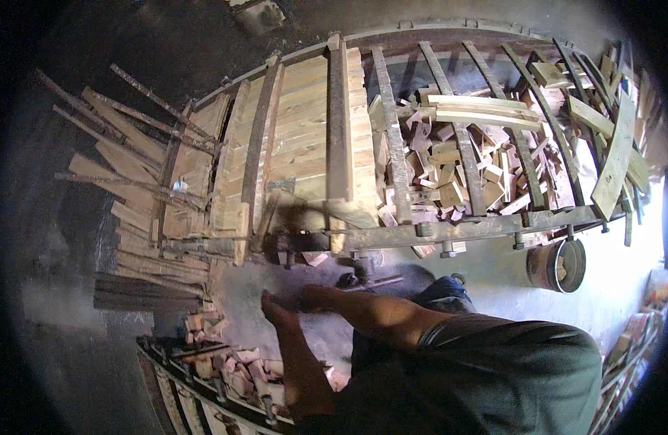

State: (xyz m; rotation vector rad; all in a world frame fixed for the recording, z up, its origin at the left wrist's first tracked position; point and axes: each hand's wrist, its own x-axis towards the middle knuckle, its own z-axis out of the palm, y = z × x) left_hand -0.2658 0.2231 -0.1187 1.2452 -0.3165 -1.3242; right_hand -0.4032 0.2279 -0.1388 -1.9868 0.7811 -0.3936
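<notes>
I look down at a big iron rack [450,230] full of wood. On one side the flat planks [305,138] are packed in neat rows, and on the other side lies a messy heap of small wood blocks [450,170]. My left hand [276,308] is low, just under the front bar of the rack, near the planks. My right hand [319,296] is just beside it, reaching toward the same spot. Both hands are a bit blurry and in shadow, so I cannot tell if the fingers are curled, loose, or holding something. A dark thin bar [374,281] lies near my right hand, but I cannot tell if the hand touches it. I think the work here is at the bottom edge of the plank stack. To do it well, I would keep both hands close together, push or pull slowly, and keep my fingers out from under the heavy bar. More blocks sit in a second rack [225,366] below my left arm, so I would mind my elbow there.
</notes>
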